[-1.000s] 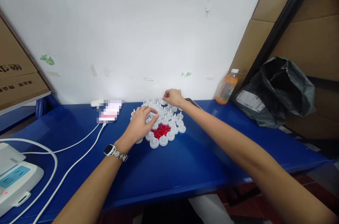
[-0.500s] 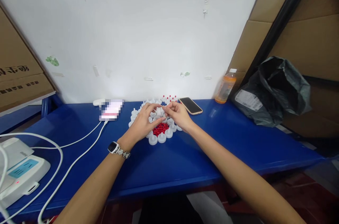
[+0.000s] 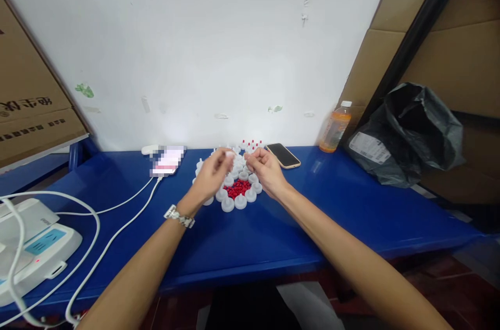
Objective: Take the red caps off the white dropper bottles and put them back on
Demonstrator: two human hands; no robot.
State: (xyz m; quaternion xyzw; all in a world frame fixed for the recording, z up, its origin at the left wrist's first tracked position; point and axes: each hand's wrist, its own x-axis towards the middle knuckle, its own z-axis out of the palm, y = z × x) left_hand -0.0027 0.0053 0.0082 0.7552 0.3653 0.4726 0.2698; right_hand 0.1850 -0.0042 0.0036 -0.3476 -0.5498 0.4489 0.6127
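My left hand (image 3: 211, 178) is closed with thumb and fingers around a small white cap (image 3: 230, 155), which is partly hidden and smeared by motion. Just to its right, my right hand (image 3: 267, 169) is pinched at thumb and forefinger; whatever lies between those fingertips is too small to make out. Below both hands, white nozzle caps (image 3: 240, 201) stand with their spouts up in a ring. Inside the ring lies a heap of small red tips (image 3: 237, 189). Behind the hands, several white caps carry red tips (image 3: 252, 145).
A dark-screened phone (image 3: 284, 156) lies right of the caps, and a lit phone (image 3: 169, 160) on a cable lies left. An orange drink bottle (image 3: 335, 127) and a grey plastic bag (image 3: 406, 137) stand right. White cables and a power strip (image 3: 42, 252) occupy the left of the blue table (image 3: 250, 252).
My hands have come apart slightly. The left has turned inward with the white cap, tilting it away from the right fingers. The view has shifted a little.
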